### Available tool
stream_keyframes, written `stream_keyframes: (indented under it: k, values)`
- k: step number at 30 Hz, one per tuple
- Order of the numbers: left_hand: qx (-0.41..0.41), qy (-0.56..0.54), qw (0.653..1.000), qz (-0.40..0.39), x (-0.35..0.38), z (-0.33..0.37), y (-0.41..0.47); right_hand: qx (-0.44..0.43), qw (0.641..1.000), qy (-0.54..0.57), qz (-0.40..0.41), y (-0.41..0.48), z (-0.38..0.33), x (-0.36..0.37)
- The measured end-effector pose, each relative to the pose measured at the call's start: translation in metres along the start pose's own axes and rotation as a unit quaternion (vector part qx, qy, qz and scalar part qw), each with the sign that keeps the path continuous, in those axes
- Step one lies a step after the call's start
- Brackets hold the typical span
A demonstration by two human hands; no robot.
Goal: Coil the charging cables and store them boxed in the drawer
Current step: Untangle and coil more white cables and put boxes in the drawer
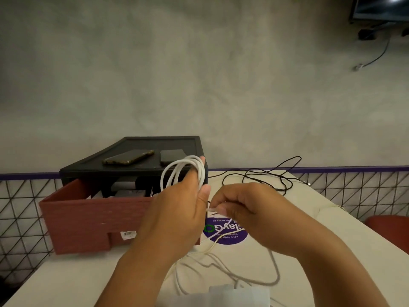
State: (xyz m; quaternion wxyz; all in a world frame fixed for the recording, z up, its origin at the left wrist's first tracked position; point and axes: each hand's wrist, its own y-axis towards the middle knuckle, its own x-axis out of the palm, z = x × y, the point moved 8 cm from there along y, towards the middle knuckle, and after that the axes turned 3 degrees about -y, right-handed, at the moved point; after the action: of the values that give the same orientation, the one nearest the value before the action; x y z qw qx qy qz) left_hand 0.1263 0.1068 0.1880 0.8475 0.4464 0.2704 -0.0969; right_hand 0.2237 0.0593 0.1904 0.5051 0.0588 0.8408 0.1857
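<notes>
The left hand [177, 209] is holding white cable [200, 171] loops round its fingers; the right hand [247, 207] is pinching the cable's tail just beside them.

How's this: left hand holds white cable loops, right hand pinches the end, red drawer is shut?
The head view shows the red drawer pulled open, not shut. The left hand holds white cable loops and the right hand pinches its end.

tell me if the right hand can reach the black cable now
Probably yes: the black cable lies loose on the table beyond the right hand, nothing between them. But that hand pinches the white cable, so it must let go first.
</notes>
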Motion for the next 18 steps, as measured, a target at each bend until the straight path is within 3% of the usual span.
stream_keyframes:
  k: [5, 9, 15, 17, 18]
  values:
    - [0.023, 0.007, 1.0, -0.018, 0.004, 0.003, -0.001, 0.0, 0.981, -0.117, 0.155, 0.001, 0.018, -0.028]
    - [0.046, 0.021, 0.998, 0.02, -0.003, 0.003, -0.001, -0.042, 0.924, -0.179, 0.335, -0.009, 0.019, -0.047]
    - [-0.02, -0.233, 0.972, 0.029, -0.012, -0.005, 0.003, -0.06, 0.889, -0.15, 0.429, -0.018, 0.028, -0.058]
    - [-0.038, -0.37, 0.928, -0.017, -0.007, 0.001, 0.002, -0.067, 0.883, -0.121, 0.448, -0.021, 0.029, -0.062]
    - [-0.045, -0.454, 0.889, -0.046, -0.002, 0.006, 0.0, -0.07, 0.881, -0.103, 0.456, -0.023, 0.029, -0.063]
